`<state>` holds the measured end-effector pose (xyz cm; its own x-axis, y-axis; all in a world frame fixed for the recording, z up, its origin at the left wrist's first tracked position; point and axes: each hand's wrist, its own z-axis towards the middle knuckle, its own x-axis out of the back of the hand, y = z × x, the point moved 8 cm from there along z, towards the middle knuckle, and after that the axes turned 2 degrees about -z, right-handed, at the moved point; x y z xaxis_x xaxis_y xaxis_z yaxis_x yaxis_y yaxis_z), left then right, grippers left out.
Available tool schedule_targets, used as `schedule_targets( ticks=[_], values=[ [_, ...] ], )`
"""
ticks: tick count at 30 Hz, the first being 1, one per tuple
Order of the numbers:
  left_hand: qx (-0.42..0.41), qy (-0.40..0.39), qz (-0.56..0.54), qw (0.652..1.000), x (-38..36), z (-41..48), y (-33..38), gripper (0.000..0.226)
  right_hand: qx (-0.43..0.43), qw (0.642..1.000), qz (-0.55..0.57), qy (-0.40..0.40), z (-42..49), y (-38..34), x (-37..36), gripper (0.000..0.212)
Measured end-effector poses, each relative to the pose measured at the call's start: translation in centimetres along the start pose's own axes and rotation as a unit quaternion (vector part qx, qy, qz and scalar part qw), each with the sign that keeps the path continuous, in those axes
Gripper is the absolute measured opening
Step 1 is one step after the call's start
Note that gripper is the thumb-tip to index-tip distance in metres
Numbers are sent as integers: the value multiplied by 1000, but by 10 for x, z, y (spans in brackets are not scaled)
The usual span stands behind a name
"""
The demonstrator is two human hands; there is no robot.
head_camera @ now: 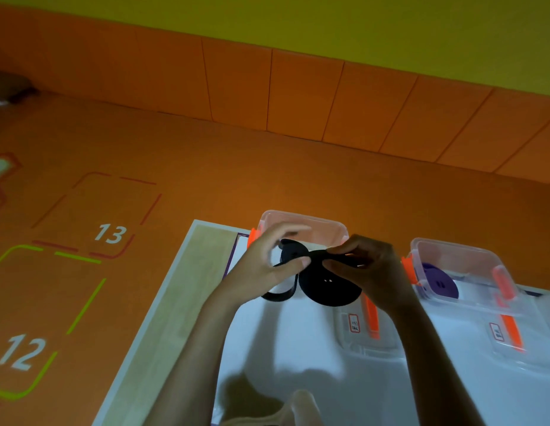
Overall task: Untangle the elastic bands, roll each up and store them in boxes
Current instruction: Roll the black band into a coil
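Note:
A black elastic band [326, 285], mostly wound into a flat roll, is held above the table in front of a clear plastic box [304, 221] with orange clips. My left hand [267, 265] pinches the band's loose part at its left, where a small loop sticks up and a free end hangs down. My right hand [369, 272] grips the roll from the right, fingers curled over its top edge. A second clear box [470, 259] to the right holds a rolled purple band [441, 284].
Two clear lids [369, 336] [507, 339] with orange clips lie on the white table top [282, 348] in front of the boxes. The table's wooden edge [175, 302] runs along the left. Beyond lies an orange floor with numbered squares and an orange padded wall.

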<state>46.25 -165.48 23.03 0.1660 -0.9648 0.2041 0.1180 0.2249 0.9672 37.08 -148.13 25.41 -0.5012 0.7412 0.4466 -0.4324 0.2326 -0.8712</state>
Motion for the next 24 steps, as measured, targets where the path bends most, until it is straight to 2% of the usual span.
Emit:
schedule_targets(
  ticks=[3, 7, 11, 16, 21, 24],
  values=[
    [26, -16, -69, 997, 0, 4, -5, 26, 10, 1000, 27, -8, 1, -6, -4, 37],
    [28, -7, -116, 993, 4, 4, -10, 25, 1, 999, 47, -15, 2, -1, -5, 30],
    [27, 39, -149, 988, 4, 5, -13, 22, -11, 996, 58, -71, 3, 4, -16, 31],
    [68, 45, -203, 976, -1, 0, -23, 18, -35, 995, 82, -43, 1, 4, -16, 21],
    [104, 18, -211, 972, -6, 0, -30, 19, -54, 991, 112, -45, -2, 8, -20, 22],
    [109, 36, -177, 977, -6, 2, -31, 16, -70, 992, 98, -44, -2, 14, -19, 20]
  ],
)
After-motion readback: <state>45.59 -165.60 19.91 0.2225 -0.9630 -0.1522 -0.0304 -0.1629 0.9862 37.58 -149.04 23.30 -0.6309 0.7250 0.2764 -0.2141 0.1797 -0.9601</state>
